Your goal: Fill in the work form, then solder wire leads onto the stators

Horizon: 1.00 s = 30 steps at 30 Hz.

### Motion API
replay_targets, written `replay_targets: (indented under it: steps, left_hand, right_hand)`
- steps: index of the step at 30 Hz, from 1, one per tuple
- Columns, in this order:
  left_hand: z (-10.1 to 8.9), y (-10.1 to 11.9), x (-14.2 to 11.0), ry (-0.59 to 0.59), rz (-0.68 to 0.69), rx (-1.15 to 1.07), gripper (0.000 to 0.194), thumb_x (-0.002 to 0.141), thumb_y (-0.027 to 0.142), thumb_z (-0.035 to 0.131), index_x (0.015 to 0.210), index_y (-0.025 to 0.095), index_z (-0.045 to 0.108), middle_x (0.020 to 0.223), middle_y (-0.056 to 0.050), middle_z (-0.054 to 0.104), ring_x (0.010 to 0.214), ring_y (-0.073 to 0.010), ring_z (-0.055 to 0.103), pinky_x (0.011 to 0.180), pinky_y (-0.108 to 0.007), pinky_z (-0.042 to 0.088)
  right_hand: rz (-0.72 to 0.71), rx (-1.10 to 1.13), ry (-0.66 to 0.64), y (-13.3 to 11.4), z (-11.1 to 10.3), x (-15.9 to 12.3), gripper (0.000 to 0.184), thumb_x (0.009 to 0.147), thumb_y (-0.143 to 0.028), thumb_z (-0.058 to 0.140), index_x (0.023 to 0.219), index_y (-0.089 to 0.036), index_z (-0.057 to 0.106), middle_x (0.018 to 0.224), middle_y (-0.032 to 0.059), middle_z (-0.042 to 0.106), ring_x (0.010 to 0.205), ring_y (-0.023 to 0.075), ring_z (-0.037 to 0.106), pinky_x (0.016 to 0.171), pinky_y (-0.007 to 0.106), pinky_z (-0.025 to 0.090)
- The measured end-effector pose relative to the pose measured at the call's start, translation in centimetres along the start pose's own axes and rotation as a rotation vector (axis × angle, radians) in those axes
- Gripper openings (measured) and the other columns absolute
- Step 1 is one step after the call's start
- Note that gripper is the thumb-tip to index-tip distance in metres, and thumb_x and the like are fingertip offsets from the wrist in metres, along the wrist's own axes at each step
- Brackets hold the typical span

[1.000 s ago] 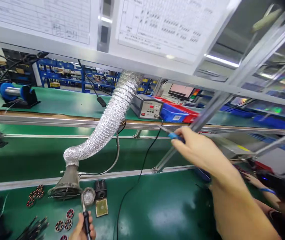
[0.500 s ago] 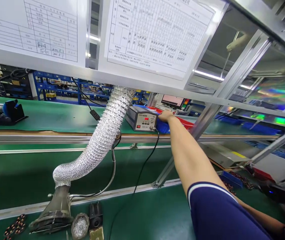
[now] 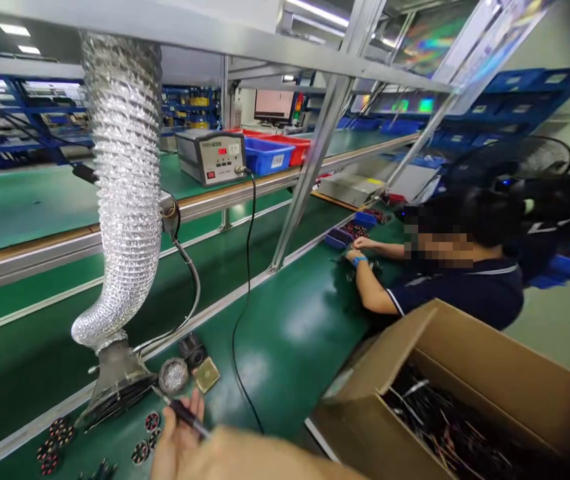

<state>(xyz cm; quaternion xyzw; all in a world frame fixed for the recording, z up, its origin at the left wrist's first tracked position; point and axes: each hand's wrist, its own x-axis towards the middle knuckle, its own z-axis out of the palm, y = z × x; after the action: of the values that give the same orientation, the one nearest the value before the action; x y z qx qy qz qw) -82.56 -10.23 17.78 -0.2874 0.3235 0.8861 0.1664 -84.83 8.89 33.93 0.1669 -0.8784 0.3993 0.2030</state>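
Note:
At the bottom of the head view, my left hand (image 3: pixel 173 437) has its thumb and fingers on either side of a soldering iron (image 3: pixel 185 412) and seems to hold it. The iron's thin tip points up and left toward the fume hood's mouth. Close on the right, my right hand (image 3: pixel 237 450) is smeared by motion and covers the iron's rear end; its fingers cannot be made out. A black cable (image 3: pixel 248 267) runs from the soldering station (image 3: pixel 215 160) down behind my right hand. Small round coils (image 3: pixel 152 421) lie left of my left hand.
A silver duct (image 3: pixel 127 200) ends in a fume hood (image 3: pixel 117 380). Beside it are a round tip-cleaner dish (image 3: pixel 173 375) and a yellow sponge (image 3: pixel 206 375). A cardboard box (image 3: pixel 359 420) of wires stands at right. Beyond it a co-worker (image 3: pixel 459 287) works at the bench.
My right arm has come back from beside the soldering station to my left hand. The view has swung right and down, bringing the iron, the cardboard box and the co-worker into sight.

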Motion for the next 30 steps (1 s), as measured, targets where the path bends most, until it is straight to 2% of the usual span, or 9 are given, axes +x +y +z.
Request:
replay_targets:
  steps: [5, 8, 11, 15, 19, 22, 25, 27, 30]
  left_hand:
    - [1.5, 1.0, -3.7, 0.01, 0.061, -0.181, 0.047, 0.1, 0.016, 0.03, 0.076, 0.012, 0.07, 0.088, -0.009, 0.071, 0.104, -0.0208, 0.066, 0.094, -0.038, 0.055]
    - [0.7, -0.5, -5.7, -0.092, 0.045, -0.14, 0.021, 0.09, 0.03, 0.061, 0.084, 0.012, 0.07, 0.09, -0.01, 0.071, 0.089, -0.0191, 0.068, 0.084, -0.032, 0.056]
    - [-1.7, -3.5, -5.7, -0.24, 0.034, -0.092, 0.036, 0.067, 0.041, 0.084, 0.086, 0.014, 0.07, 0.084, -0.005, 0.07, 0.084, -0.0163, 0.065, 0.081, -0.025, 0.052]
    - [-5.9, -6.5, -4.6, -0.35, 0.061, -0.055, 0.044, 0.063, 0.047, 0.085, 0.086, 0.014, 0.068, 0.082, -0.005, 0.067, 0.085, -0.0154, 0.063, 0.085, -0.025, 0.047]
    - [-11.6, -6.5, -5.9, -0.328, 0.225, 0.232, 0.052, 0.071, 0.055, 0.077, 0.101, 0.014, 0.067, 0.098, -0.008, 0.067, 0.088, -0.0139, 0.062, 0.081, -0.022, 0.045]
    - [-17.0, -3.9, -7.9, -0.195, 0.393, 0.614, 0.033, 0.078, 0.045, 0.074, 0.094, 0.016, 0.066, 0.091, -0.004, 0.066, 0.081, -0.0125, 0.06, 0.075, -0.023, 0.046]
    - [-21.1, -0.5, -8.6, 0.052, 0.705, 1.025, 0.017, 0.089, 0.033, 0.058, 0.092, 0.019, 0.066, 0.087, -0.003, 0.065, 0.083, -0.0139, 0.058, 0.076, -0.025, 0.045]
    - [-22.2, 1.1, -7.8, 0.097, 0.795, 1.336, 0.02, 0.092, 0.027, 0.051, 0.102, 0.019, 0.066, 0.1, -0.004, 0.066, 0.093, -0.0165, 0.059, 0.085, -0.029, 0.044]
    - [-21.5, 1.7, -5.7, -0.011, 0.72, 1.747, 0.024, 0.089, 0.025, 0.053, 0.107, 0.017, 0.067, 0.103, -0.008, 0.064, 0.097, -0.0206, 0.058, 0.089, -0.033, 0.042]
  right_hand:
    - [0.183, 0.179, -0.238, -1.4, 8.4, -12.5, 0.035, 0.094, -0.049, 0.048, 0.099, -0.019, 0.066, 0.076, 0.0017, 0.066, 0.055, 0.0116, 0.059, 0.05, 0.022, 0.05]
    - [0.35, 0.343, -0.082, 0.6, 12.8, -16.3, 0.051, 0.094, -0.057, 0.041, 0.129, -0.021, 0.054, 0.103, 0.0086, 0.065, 0.081, 0.0183, 0.064, 0.068, 0.03, 0.057]
    - [0.173, 0.326, 0.179, 3.5, 16.7, -18.4, 0.057, 0.092, -0.059, 0.045, 0.138, -0.025, 0.048, 0.109, 0.0104, 0.057, 0.091, 0.022, 0.059, 0.074, 0.036, 0.054]
    - [-0.228, 0.249, 0.239, 6.6, 19.3, -19.0, 0.046, 0.092, -0.04, 0.055, 0.136, -0.027, 0.054, 0.098, 0.0093, 0.056, 0.084, 0.0212, 0.056, 0.066, 0.034, 0.049]
    - [-0.553, 0.155, 0.217, 7.3, 20.2, -17.2, 0.048, 0.092, -0.028, 0.057, 0.139, -0.022, 0.051, 0.083, 0.0063, 0.062, 0.068, 0.0166, 0.057, 0.058, 0.028, 0.048]
    - [-0.657, 0.15, 0.239, 7.0, 21.8, -15.0, 0.042, 0.091, -0.025, 0.058, 0.133, -0.02, 0.057, 0.082, 0.0061, 0.068, 0.067, 0.0152, 0.06, 0.058, 0.026, 0.05]
    - [-0.723, 0.202, 0.271, 6.8, 24.3, -13.8, 0.031, 0.091, -0.028, 0.056, 0.118, -0.017, 0.066, 0.083, 0.0077, 0.07, 0.066, 0.0148, 0.062, 0.058, 0.026, 0.051]
    - [-0.703, 0.241, 0.277, 6.9, 25.7, -14.1, 0.029, 0.092, -0.03, 0.055, 0.113, -0.015, 0.068, 0.077, 0.0072, 0.068, 0.062, 0.0139, 0.06, 0.056, 0.025, 0.05]
    - [-0.679, 0.27, 0.188, 7.3, 26.4, -15.5, 0.032, 0.092, -0.032, 0.054, 0.116, -0.015, 0.067, 0.075, 0.0069, 0.067, 0.06, 0.0141, 0.059, 0.054, 0.025, 0.05]
